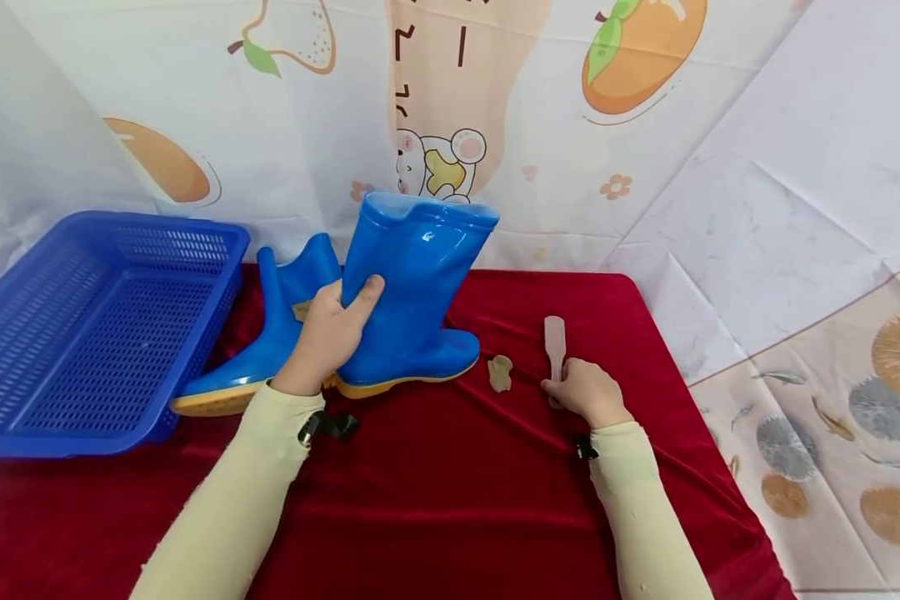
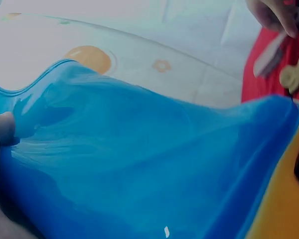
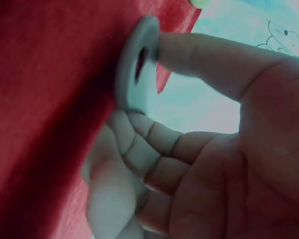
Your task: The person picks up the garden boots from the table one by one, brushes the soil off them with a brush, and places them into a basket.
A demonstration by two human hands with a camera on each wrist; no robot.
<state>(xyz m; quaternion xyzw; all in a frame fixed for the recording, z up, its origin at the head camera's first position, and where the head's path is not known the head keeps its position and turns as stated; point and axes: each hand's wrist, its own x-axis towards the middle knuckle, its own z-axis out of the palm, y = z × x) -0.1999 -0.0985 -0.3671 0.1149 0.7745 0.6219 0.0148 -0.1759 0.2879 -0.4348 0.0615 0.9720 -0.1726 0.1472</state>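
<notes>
My left hand [image 1: 330, 333] grips the shaft of a glossy blue rain boot [image 1: 412, 283], its thumb across the near side and its other fingers hidden behind. The boot has a yellow sole and leans slightly, toe to the right. In the left wrist view the blue shaft [image 2: 139, 149] fills most of the picture. My right hand [image 1: 588, 392] pinches the narrow handle of a pale pink brush [image 1: 555, 340], flat back up, close over the red cloth. In the right wrist view, thumb and fingers hold the handle end [image 3: 139, 69], which has a slot in it.
A second blue boot [image 1: 281, 333] stands left of the gripped one, toe to the left, with a tan patch at its shaft. Further left is a blue plastic basket [image 1: 187, 333]. Between boot and brush, a small tan crumpled piece [image 1: 499, 373] lies on the red cloth [image 1: 457, 500].
</notes>
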